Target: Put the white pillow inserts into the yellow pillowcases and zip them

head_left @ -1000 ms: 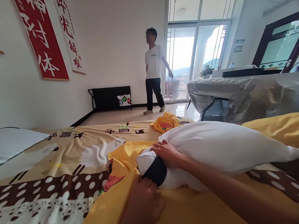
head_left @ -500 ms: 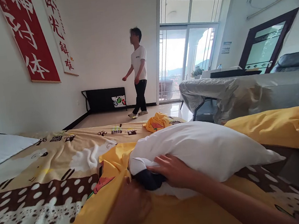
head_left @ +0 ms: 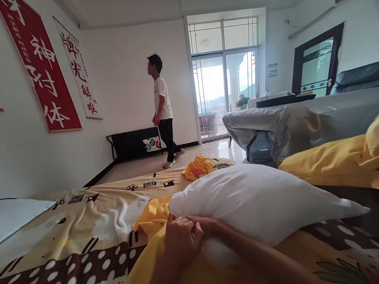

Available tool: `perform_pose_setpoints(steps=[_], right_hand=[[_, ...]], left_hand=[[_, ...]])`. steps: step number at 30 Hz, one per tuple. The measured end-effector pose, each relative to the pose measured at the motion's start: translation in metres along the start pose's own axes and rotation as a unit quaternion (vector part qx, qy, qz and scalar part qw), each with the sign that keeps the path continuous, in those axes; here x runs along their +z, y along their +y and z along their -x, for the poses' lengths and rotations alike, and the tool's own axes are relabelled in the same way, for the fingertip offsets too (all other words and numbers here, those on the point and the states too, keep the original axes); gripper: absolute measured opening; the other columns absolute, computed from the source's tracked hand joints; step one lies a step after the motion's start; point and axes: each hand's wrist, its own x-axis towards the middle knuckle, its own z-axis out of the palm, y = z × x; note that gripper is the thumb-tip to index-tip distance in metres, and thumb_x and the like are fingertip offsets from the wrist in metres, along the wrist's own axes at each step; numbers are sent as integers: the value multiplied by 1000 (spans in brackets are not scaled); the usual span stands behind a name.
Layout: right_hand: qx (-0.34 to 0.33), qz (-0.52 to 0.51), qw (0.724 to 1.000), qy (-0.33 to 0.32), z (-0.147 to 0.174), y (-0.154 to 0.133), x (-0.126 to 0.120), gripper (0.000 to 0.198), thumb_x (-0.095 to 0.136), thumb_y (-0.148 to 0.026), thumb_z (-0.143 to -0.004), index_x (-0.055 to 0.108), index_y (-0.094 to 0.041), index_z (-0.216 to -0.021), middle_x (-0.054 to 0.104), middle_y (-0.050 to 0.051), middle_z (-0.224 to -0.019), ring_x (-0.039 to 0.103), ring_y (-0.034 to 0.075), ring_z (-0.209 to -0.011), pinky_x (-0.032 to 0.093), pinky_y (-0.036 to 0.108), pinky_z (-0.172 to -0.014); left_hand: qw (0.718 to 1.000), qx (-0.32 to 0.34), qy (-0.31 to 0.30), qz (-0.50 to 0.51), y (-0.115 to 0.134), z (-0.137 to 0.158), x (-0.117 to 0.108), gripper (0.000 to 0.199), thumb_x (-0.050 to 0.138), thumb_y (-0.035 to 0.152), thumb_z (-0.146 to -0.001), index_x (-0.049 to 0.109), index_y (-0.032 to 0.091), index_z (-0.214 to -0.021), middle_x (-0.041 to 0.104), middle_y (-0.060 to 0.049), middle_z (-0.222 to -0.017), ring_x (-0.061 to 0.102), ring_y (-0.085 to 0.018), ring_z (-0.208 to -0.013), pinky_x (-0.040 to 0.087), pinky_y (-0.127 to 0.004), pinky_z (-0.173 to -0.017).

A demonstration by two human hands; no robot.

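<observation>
A plump white pillow (head_left: 249,194) lies in front of me, its near left end tucked against a yellow pillowcase (head_left: 144,264) printed with a carrot-like picture. My left hand (head_left: 182,235) is curled into a fist at the mouth of the yellow cloth and appears to grip its edge. Right beside it, my right hand (head_left: 203,224) is closed at the end of the pillow, its fingertips partly covered by the left hand. Both hands touch each other. What lies inside the fingers is mostly hidden.
Under everything spreads a patterned blanket (head_left: 94,233). Another white pillow (head_left: 11,219) lies left, a crumpled yellow cloth (head_left: 199,167) ahead, and more yellow bedding (head_left: 330,159) right. A person (head_left: 163,108) walks beyond the bed, near a plastic-covered table (head_left: 261,118).
My left hand has risen and come against the right hand, covering the dark patch seen between them. The view has tilted up. The person has moved a little to the left.
</observation>
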Motion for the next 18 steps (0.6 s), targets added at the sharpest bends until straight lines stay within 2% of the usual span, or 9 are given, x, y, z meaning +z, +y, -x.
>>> perform_pose_setpoints(steps=[2, 4, 7, 10, 12, 14, 16, 18], right_hand=[[4, 8, 1000, 9, 16, -4, 2, 5, 59, -11, -81, 62, -11, -84, 63, 2, -87, 59, 14, -80, 49, 26, -73], [-2, 35, 999, 37, 39, -15, -1, 14, 57, -7, -75, 62, -12, -86, 64, 4, -91, 57, 15, -84, 46, 26, -78], [-22, 137, 986, 88, 81, -34, -12, 41, 59, -20, -75, 56, -17, -117, 58, 10, -119, 52, 21, -106, 40, 34, -94], [-14, 282, 951, 123, 119, -37, -18, 74, 65, -33, -73, 36, -22, -141, 41, 15, -140, 36, 32, -126, 29, 47, -102], [2, 354, 925, 137, 134, -28, -11, 77, 66, -31, -74, 33, -29, -143, 49, 15, -131, 43, 33, -119, 32, 49, -97], [8, 385, 914, 124, 136, -15, 2, 66, 59, -23, -79, 37, -33, -141, 62, 10, -107, 55, 26, -98, 39, 41, -85], [9, 377, 922, 91, 127, -4, 10, 54, 51, -16, -83, 46, -34, -134, 65, 5, -87, 57, 19, -79, 40, 32, -72], [21, 344, 936, 73, 108, -1, 1, 49, 49, -15, -84, 52, -37, -128, 66, 3, -85, 58, 17, -73, 38, 28, -66]], left_hand=[[999, -23, -15, 18, 0, 5, 2, 41, 36, 28, -87, 64, 16, -60, 69, -7, -68, 63, -20, -71, 36, -40, -81], [998, -38, -32, 30, -3, 11, 4, 44, 34, 29, -89, 65, 17, -60, 70, -6, -68, 62, -19, -68, 37, -38, -79], [997, -50, -47, 41, -9, 17, 6, 48, 30, 30, -91, 67, 17, -63, 71, -7, -69, 62, -18, -66, 38, -37, -78], [996, -57, -59, 46, -13, 17, 7, 52, 29, 32, -91, 68, 16, -61, 70, -9, -67, 62, -19, -65, 38, -38, -79], [995, -60, -68, 50, -13, 16, 8, 53, 29, 35, -91, 70, 16, -62, 70, -10, -66, 62, -20, -65, 39, -39, -80], [994, -59, -76, 54, -10, 18, 9, 52, 31, 37, -91, 71, 16, -63, 70, -11, -66, 62, -21, -66, 39, -41, -82], [993, -48, -94, 54, -2, 23, 5, 51, 35, 40, -89, 71, 16, -63, 70, -11, -65, 63, -22, -68, 39, -43, -85], [992, -13, -121, 41, 11, 29, -4, 51, 38, 45, -88, 72, 15, -66, 70, -13, -67, 64, -24, -71, 39, -44, -88]])
